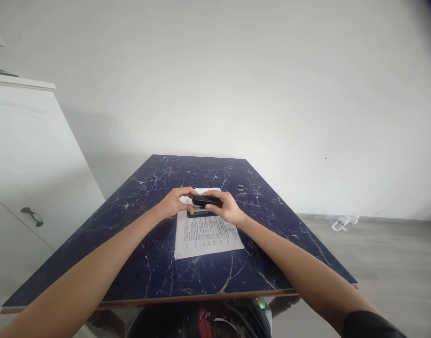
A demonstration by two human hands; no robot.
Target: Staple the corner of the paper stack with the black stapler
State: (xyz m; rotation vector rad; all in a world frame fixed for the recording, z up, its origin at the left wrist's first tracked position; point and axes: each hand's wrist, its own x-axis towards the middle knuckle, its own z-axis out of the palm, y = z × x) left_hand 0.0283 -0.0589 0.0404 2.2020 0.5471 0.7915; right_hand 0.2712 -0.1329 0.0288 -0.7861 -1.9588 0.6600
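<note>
A black stapler [207, 201] is held between my two hands, above a printed sheet of paper [208, 239]. Its top part is tilted away from the base, and a metal strip shows between them. The fingers of my left hand [178, 202] grip the stapler's left end. Around its right end, the thumb and fingers of my right hand [227, 206] are closed. Part of the paper's upper half is hidden under the hands and stapler. A small dark grey piece [240, 186] lies on the table just beyond my right hand; its kind is too small to tell.
The dark blue marbled table [159, 277] reaches to the pale wall [236, 84]. On the left stands a white cabinet [28, 141] with a dark handle [32, 216]. A crumpled clear plastic bag [344, 223] lies on the floor at right.
</note>
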